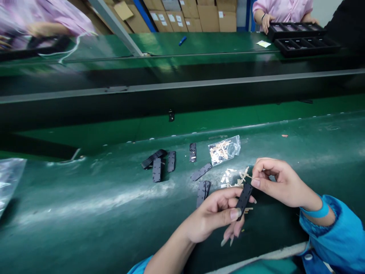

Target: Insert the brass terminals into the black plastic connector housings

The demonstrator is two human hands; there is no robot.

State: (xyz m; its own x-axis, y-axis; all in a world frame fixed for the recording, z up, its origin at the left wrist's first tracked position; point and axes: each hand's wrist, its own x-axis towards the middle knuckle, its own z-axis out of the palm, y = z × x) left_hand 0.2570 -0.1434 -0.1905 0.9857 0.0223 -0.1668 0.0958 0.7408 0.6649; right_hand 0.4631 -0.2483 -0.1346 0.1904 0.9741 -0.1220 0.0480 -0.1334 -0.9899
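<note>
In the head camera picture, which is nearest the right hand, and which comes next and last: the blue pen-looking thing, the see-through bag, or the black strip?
From the right hand:
1. Black strip: just left, in the left hand.
2. See-through bag: further left and forward.
3. Blue pen-looking thing: on the far green table.

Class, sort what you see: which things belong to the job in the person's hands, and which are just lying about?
Seemingly part of the job:
- black strip in the left hand
- loose gold-coloured pieces near the right hand
- bag of similar pieces
- other dark strips

Seemingly just lying about:
- blue pen
- pale paper
- orange scrap
</note>
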